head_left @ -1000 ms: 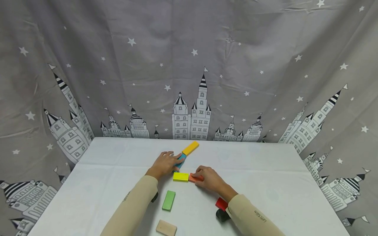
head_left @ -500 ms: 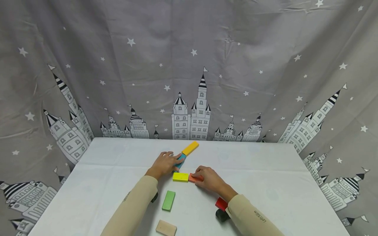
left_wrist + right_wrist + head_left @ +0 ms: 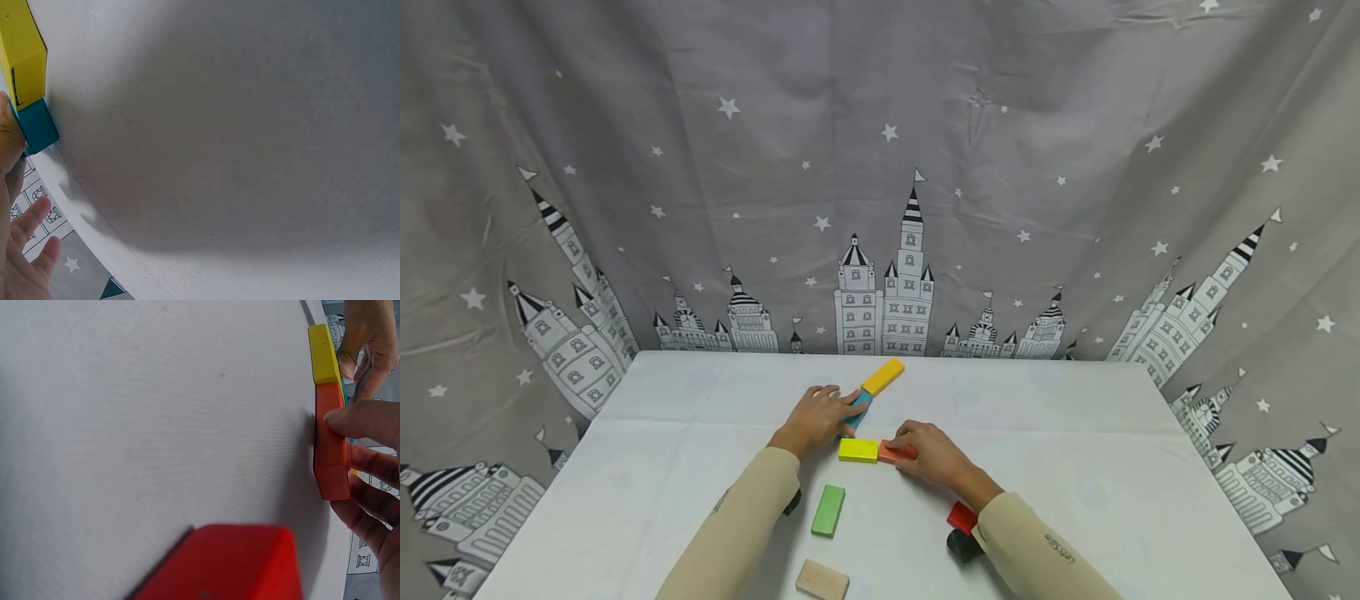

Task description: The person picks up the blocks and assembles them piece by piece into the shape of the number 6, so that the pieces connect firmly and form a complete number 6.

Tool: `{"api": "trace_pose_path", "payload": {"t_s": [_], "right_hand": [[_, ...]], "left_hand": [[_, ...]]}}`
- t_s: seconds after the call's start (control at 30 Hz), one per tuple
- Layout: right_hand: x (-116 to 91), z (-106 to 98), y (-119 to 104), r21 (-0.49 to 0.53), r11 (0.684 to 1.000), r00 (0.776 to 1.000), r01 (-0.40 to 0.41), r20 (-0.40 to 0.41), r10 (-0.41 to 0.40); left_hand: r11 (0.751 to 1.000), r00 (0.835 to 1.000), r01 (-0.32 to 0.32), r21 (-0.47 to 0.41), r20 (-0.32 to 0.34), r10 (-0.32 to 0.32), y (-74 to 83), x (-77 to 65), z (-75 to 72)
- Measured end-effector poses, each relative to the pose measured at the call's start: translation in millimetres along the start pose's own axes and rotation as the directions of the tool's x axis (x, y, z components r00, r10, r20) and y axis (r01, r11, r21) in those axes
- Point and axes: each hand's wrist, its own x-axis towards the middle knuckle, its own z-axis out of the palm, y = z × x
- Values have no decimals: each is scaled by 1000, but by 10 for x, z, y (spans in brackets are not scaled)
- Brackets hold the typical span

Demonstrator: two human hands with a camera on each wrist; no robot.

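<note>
On the white table, my left hand [image 3: 820, 415] holds a blue block [image 3: 859, 407] between thumb and fingers. A deep-yellow block [image 3: 883, 377] slants away from the blue block's far end, and a lemon-yellow block [image 3: 858, 450] lies across near its close end. Thumb and fingers of my right hand [image 3: 934, 454] grip an orange block [image 3: 891, 452], whose end meets the lemon-yellow block. In the right wrist view, the thumb presses on the orange block [image 3: 331, 440]. The left wrist view shows the blue block [image 3: 39, 127] just beyond the lemon-yellow one [image 3: 25, 56].
Nearer the body lie a green block [image 3: 828, 510] and a plain wooden block [image 3: 822, 579]. A red block [image 3: 962, 517] sits beside the right forearm, next to a black rounded thing [image 3: 963, 546]. Behind the table hangs a grey curtain [image 3: 760, 208] printed with castles.
</note>
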Motion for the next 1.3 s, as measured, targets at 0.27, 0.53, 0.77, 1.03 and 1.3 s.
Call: {"api": "trace_pose_path", "payload": {"t_s": [0.27, 0.53, 0.77, 1.03, 1.3], "right_hand": [[-14, -10, 7, 6, 1000, 1000, 0, -6, 0], [-161, -188, 143, 28, 998, 998, 58, -33, -57], [-414, -337, 314, 28, 998, 998, 62, -2, -62], [-693, -391, 401, 92, 990, 987, 108, 107, -118], [-946, -374, 439, 164, 972, 953, 169, 224, -203]], "left_hand": [[1000, 1000, 6, 7, 12, -6, -10, 20, 15], [1000, 1000, -3, 0, 16, 3, -10, 52, 23], [1000, 1000, -13, 6, 14, 13, -31, 40, 28], [999, 998, -41, -4, -47, 41, -37, 10, 9], [999, 1000, -24, -24, -20, 23, -33, 31, 40]]}}
